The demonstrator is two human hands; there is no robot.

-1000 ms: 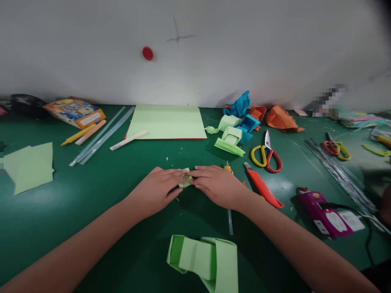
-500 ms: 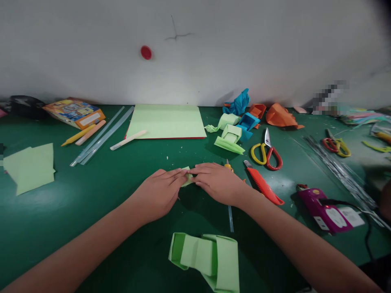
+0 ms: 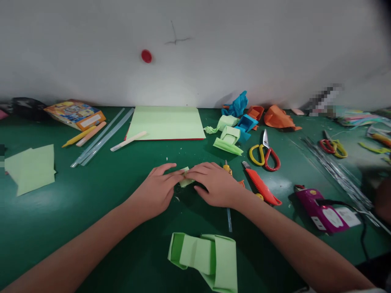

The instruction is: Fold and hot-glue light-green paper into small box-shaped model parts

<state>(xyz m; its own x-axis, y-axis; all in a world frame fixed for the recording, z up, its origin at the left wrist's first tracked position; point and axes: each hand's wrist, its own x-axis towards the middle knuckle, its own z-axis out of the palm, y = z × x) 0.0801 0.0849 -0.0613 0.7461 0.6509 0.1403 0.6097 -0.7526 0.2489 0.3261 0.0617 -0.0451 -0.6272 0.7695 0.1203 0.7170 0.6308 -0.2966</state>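
Left hand (image 3: 155,187): one finger lifted apart, others reaching to the small green paper (image 3: 187,183). Right hand (image 3: 215,185): fingers close together, their tips over the same paper, thumb apart. Whether either pinches or only presses, can't tell; the tips overlap. The paper lies between your hands, on or just above the green tabletop (image 3: 76,211). Step looks like folding or creasing: I'd line up the edges first, hold with the left, then run one right fingertip firmly along the fold (stiffish paper, by the look of it, so better pressed once and cleanly). Near you, the larger paper piece (image 3: 198,254), matte, boxy, open-ended, sharp creases. Beside your right forearm, the red knife (image 3: 262,185), ridged grip; keep that wrist off its blade. Beyond, scissors (image 3: 265,150) with smooth looped handles, and a flat green sheet (image 3: 166,122).
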